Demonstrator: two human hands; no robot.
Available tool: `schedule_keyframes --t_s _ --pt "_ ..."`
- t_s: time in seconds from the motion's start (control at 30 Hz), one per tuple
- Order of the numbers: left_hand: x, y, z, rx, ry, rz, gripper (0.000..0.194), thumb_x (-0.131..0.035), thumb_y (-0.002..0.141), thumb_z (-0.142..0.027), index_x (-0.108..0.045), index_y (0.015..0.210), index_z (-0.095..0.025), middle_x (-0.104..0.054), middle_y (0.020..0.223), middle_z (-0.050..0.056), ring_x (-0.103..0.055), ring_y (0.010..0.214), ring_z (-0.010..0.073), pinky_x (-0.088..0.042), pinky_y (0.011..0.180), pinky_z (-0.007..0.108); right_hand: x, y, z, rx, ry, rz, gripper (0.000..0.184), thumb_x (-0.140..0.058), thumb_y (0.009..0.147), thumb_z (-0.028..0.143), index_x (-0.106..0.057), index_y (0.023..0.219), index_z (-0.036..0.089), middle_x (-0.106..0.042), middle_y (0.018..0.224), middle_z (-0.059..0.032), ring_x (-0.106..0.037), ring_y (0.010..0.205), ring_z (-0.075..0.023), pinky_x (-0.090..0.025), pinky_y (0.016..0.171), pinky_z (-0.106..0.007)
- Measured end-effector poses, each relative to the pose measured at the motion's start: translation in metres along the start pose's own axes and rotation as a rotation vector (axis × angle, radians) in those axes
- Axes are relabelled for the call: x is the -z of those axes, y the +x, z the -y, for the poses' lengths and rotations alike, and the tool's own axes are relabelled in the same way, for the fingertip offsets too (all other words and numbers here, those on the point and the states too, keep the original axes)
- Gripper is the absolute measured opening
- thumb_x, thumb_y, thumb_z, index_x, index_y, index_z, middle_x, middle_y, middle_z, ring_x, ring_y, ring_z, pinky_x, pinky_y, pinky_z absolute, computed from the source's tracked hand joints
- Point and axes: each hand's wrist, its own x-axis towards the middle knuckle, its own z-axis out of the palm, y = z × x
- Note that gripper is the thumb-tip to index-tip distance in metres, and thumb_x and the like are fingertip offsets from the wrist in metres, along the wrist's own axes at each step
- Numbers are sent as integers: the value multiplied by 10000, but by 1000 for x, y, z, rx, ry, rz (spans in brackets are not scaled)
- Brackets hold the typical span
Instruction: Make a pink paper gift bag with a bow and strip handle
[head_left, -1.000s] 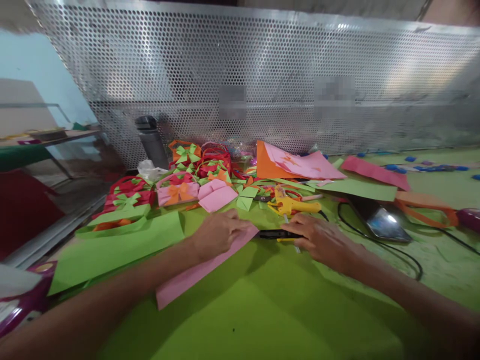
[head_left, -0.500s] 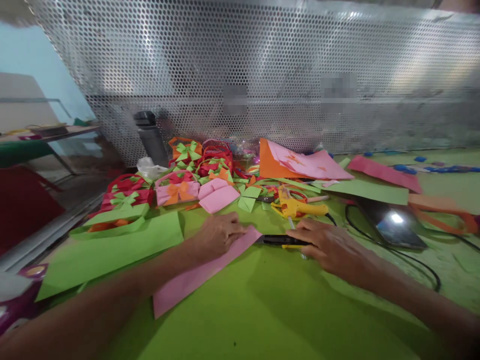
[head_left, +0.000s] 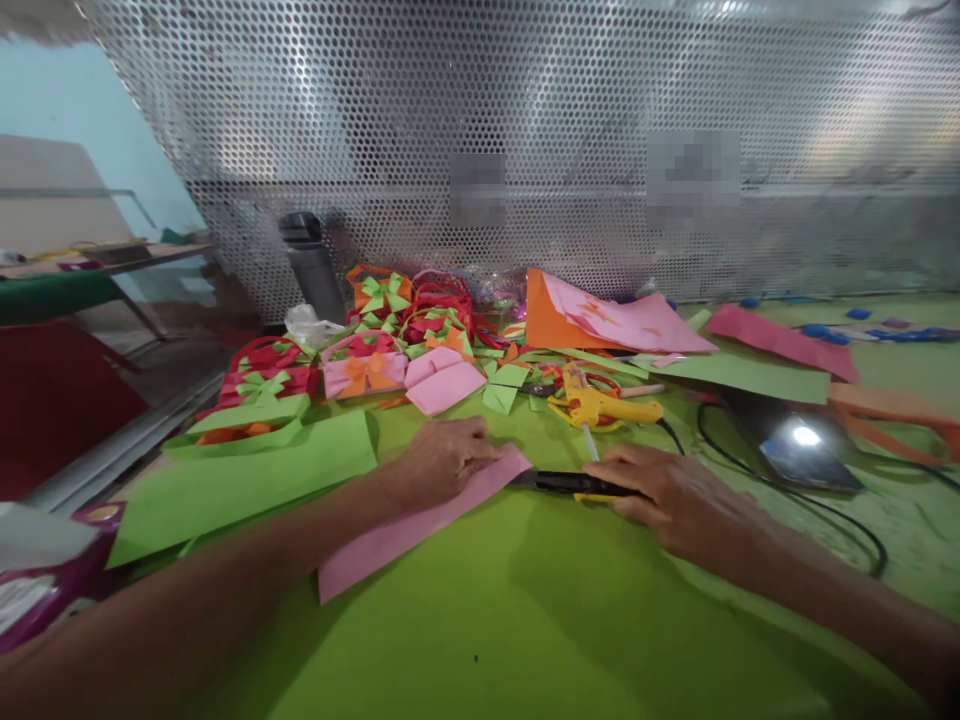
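A strip of pink paper or felt lies slantwise on the green tabletop. My left hand is closed at its upper edge, with the index finger and thumb pressed on it near the far end. From the right, my right hand grips a slim black-and-yellow tool, whose kind I cannot make out. Its dark tip meets the strip's far right corner. Just beyond that hand lies a yellow hot glue gun, a clear glue stick pointing out toward me.
Small pink, red and orange bags with bows are heaped behind my left hand. Green sheets lie left, pink and orange sheets behind. A dark phone and black cable sit right. A bottle stands before the perforated metal panel.
The whole view has shifted slightly. My right hand and the tool lie a little farther right against the strip; my left hand keeps its hold on the strip.
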Motion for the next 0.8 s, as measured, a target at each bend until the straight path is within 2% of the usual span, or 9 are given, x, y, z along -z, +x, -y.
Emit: schedule_keyframes --t_s 0.2,0.37,0.5,0.8 --pt "-2 0 1 -21 -42 -23 277 -417 908 -253 -658 1038 -214 -556 734 26 -459 578 80 -351 522 195 2 5 5 2 26 27 353 -412 829 128 -577 1135 192 -590 1005 -98 -572 887 -219 -447 759 -366" --pt "-2 0 1 -43 -30 -27 271 -424 903 -237 -676 990 -185 -556 720 31 -448 555 76 -335 499 191 2 2 4 14 61 26 350 -411 839 152 -574 1142 213 -588 1006 -89 -569 890 -220 -448 756 -364" --pt "-5 -1 3 -56 -43 -43 258 -435 896 -205 -674 991 -191 -569 730 32 -460 561 76 -329 490 186 2 5 13 16 25 23 361 -416 826 125 -571 1145 192 -593 960 -91 -567 884 -224 -446 752 -360" --pt "-4 -1 3 -80 -25 -45 228 -467 872 -176 -694 849 -182 -572 712 18 -478 590 80 -333 524 193 7 13 22 24 52 87 325 -410 842 139 -581 1115 175 -572 956 -95 -570 852 -225 -443 744 -371"
